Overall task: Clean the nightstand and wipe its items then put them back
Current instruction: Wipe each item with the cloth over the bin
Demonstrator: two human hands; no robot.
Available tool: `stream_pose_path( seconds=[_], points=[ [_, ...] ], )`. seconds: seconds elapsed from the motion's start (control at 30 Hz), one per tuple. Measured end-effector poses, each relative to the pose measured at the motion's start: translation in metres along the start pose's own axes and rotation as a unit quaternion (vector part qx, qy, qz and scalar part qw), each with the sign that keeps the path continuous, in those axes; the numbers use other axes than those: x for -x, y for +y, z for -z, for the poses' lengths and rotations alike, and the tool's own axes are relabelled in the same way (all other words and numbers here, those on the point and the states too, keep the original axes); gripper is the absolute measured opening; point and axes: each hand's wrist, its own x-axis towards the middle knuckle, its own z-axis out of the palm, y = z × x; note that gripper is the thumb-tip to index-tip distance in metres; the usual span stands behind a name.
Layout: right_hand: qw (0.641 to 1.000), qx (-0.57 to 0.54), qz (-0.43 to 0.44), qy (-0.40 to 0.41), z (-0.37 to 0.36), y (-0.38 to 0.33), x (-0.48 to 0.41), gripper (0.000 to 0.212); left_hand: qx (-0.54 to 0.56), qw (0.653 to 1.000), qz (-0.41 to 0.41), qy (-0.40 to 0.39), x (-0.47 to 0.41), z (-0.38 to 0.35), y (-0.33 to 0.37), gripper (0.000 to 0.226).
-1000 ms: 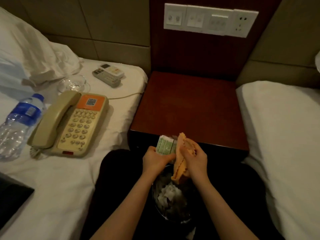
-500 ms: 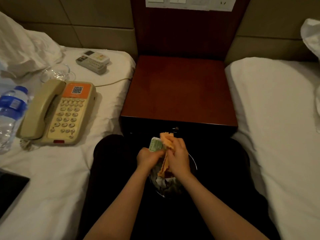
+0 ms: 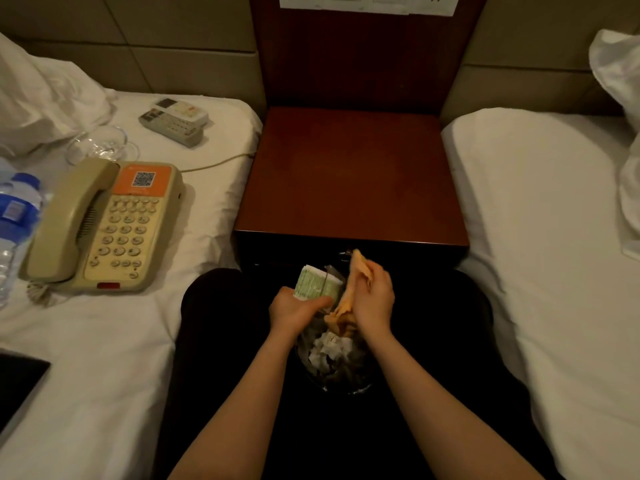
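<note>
My left hand (image 3: 294, 311) grips a small green-and-white packet (image 3: 317, 285) in front of the dark wooden nightstand (image 3: 349, 174). My right hand (image 3: 372, 299) holds an orange cloth (image 3: 346, 306) against the packet's right side. Both hands hover over a waste bin (image 3: 334, 362) with crumpled paper inside. On the left bed lie a beige telephone (image 3: 100, 226), two remotes (image 3: 175, 121), a glass (image 3: 100, 143) on its side and a water bottle (image 3: 14, 223).
White beds flank the nightstand, the left bed (image 3: 104, 341) and the right bed (image 3: 554, 237). A dark flat object (image 3: 17, 379) lies at the left bed's near edge. The telephone's cord (image 3: 218, 161) runs towards the nightstand. A switch panel (image 3: 367, 3) is on the wall.
The view has tilted down, so the hands sit lower against the nightstand front. The right hand has slid the cloth along the packet; both hands keep their hold.
</note>
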Motion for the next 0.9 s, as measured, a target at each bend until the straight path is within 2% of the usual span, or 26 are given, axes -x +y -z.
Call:
stream_pose_path(
  seconds=[0.07, 0.13, 0.2, 0.23, 0.27, 0.33, 0.37, 0.43, 0.5, 0.57, 0.63, 0.7, 0.77, 0.83, 0.87, 0.9],
  points=[
    [0.993, 0.026, 0.088, -0.080, -0.004, -0.005, 0.002, 0.035, -0.052, 0.998, -0.028, 0.006, 0.000, 0.000, -0.002, 0.048],
    [0.996, 0.045, 0.023, -0.067, -0.006, 0.006, -0.006, 0.032, -0.088, 0.995, -0.056, 0.000, -0.003, -0.002, -0.004, 0.046],
    [0.996, 0.034, -0.079, 0.018, -0.001, 0.013, -0.013, 0.027, -0.115, 0.990, -0.078, -0.016, -0.004, -0.001, -0.005, 0.046],
    [0.994, 0.010, -0.095, 0.045, 0.002, 0.013, -0.016, 0.026, -0.125, 0.988, -0.086, -0.027, -0.004, -0.001, -0.006, 0.046],
    [0.997, -0.002, -0.066, 0.026, 0.005, 0.011, -0.019, 0.026, -0.135, 0.985, -0.099, -0.034, -0.004, 0.000, -0.006, 0.046],
    [0.996, 0.031, -0.002, -0.087, 0.007, 0.004, -0.019, 0.026, -0.154, 0.978, -0.129, -0.045, -0.002, 0.001, -0.006, 0.046],
    [0.992, 0.055, -0.013, -0.117, 0.006, 0.005, -0.017, 0.026, -0.164, 0.975, -0.142, -0.051, 0.000, 0.001, -0.006, 0.046],
    [0.989, 0.073, -0.087, -0.094, 0.005, 0.015, -0.024, 0.028, -0.169, 0.972, -0.153, -0.058, 0.002, 0.001, -0.006, 0.046],
    [0.989, -0.001, -0.146, -0.032, 0.008, 0.016, -0.026, 0.027, -0.152, 0.976, -0.148, -0.049, 0.002, 0.003, -0.005, 0.047],
    [0.991, -0.047, -0.105, -0.075, 0.007, 0.010, -0.025, 0.022, -0.141, 0.979, -0.143, -0.041, 0.002, 0.005, -0.005, 0.047],
    [0.988, -0.005, -0.068, -0.138, 0.006, 0.008, -0.019, 0.026, -0.145, 0.978, -0.144, -0.042, 0.002, 0.004, -0.006, 0.047],
    [0.984, 0.050, -0.134, -0.105, 0.004, 0.020, -0.019, 0.033, -0.134, 0.981, -0.136, -0.042, 0.000, 0.002, -0.007, 0.046],
    [0.980, 0.009, -0.191, -0.058, 0.006, 0.020, -0.020, 0.035, -0.107, 0.987, -0.116, -0.034, -0.001, 0.002, -0.006, 0.045],
    [0.991, -0.012, -0.113, -0.067, 0.004, 0.015, -0.022, 0.029, -0.101, 0.989, -0.102, -0.022, -0.004, 0.004, -0.007, 0.045],
    [0.993, 0.036, -0.034, -0.108, 0.001, 0.013, -0.023, 0.026, -0.102, 0.990, -0.099, -0.021, -0.005, 0.004, -0.007, 0.045],
    [0.986, 0.085, 0.005, -0.145, 0.001, 0.011, -0.020, 0.026, -0.103, 0.990, -0.097, -0.025, -0.005, 0.004, -0.007, 0.045]
  ],
)
